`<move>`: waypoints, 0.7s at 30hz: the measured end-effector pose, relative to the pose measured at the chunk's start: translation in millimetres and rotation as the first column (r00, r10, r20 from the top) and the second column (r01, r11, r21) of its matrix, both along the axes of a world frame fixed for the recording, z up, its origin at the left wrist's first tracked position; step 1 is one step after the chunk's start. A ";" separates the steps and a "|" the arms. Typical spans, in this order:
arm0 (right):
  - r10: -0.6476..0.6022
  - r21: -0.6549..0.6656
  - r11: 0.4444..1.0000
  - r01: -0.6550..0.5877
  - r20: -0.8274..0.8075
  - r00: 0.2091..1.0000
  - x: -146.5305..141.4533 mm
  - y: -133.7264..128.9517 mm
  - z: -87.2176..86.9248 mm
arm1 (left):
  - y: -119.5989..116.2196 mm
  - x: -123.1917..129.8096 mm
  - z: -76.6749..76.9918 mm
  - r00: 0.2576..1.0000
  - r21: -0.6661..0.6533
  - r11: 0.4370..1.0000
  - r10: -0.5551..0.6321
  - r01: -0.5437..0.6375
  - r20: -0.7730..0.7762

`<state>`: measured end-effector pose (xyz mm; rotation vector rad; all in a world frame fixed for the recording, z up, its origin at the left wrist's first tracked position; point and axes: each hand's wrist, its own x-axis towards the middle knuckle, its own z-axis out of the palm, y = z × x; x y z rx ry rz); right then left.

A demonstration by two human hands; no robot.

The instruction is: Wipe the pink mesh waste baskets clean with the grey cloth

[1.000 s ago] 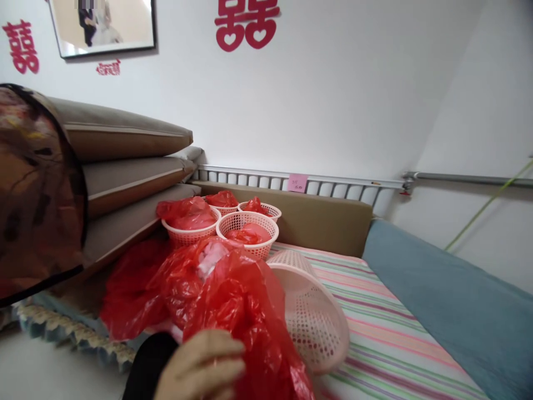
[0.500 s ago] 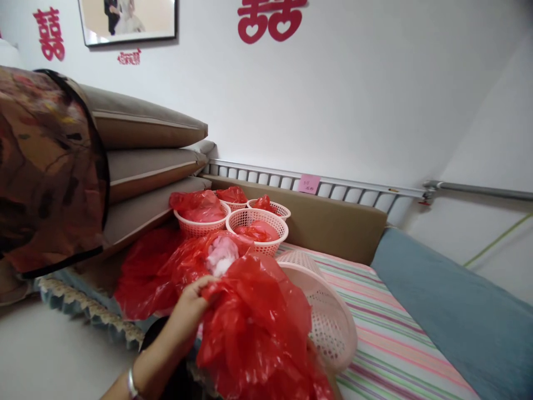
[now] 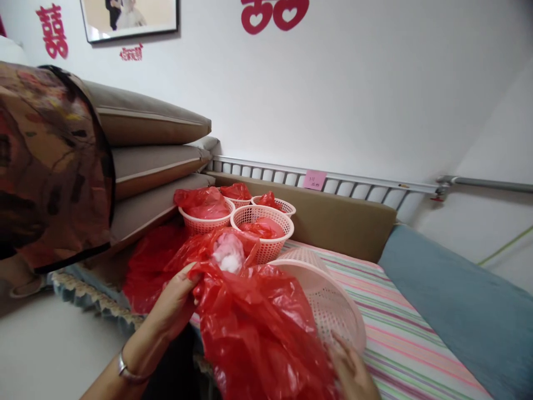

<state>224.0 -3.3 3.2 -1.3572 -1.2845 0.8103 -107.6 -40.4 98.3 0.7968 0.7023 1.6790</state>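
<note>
My left hand (image 3: 177,297), with a silver bangle on the wrist, pinches the edge of a crumpled red plastic bag (image 3: 258,328). At the bag's right side my right hand (image 3: 350,364) has its fingers partly spread, near the rim of a tipped pink basket (image 3: 333,303). Whether those fingers grip the bag is hard to make out. Behind the bag, white and pink soft stuff (image 3: 228,253) shows inside another red bag (image 3: 154,266).
Several pink baskets with red bags, one of them a near basket (image 3: 266,254), stand behind. Stacked cushions (image 3: 158,161) are at the left, a brown backrest (image 3: 345,219) behind. Striped cloth (image 3: 400,322) and a blue cushion (image 3: 453,289) lie at the right.
My right hand has come into view from behind the red bag, at its right side. My left hand has shifted slightly left with the bag's edge. The view has moved a little.
</note>
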 end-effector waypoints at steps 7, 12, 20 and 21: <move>0.206 0.186 0.953 -0.237 0.171 0.963 -51.1 -13.8 34.1 | -7.0 44.3 11.6 0.974 0.012 0.975 -0.223 0.223 0.035; 0.482 0.063 0.866 -0.497 0.164 0.861 -93.7 4.3 24.9 | -0.7 45.7 22.6 0.958 0.047 0.958 -0.281 0.284 -0.060; 0.308 0.009 0.946 -0.323 -0.328 0.893 -45.6 16.1 81.2 | 22.7 -20.1 28.6 0.914 -0.054 0.996 0.050 -0.078 -0.403; 0.313 0.022 0.944 -0.328 -0.369 0.875 -43.1 13.3 90.4 | 22.9 -23.0 30.6 0.861 -0.015 0.993 0.096 -0.120 -0.500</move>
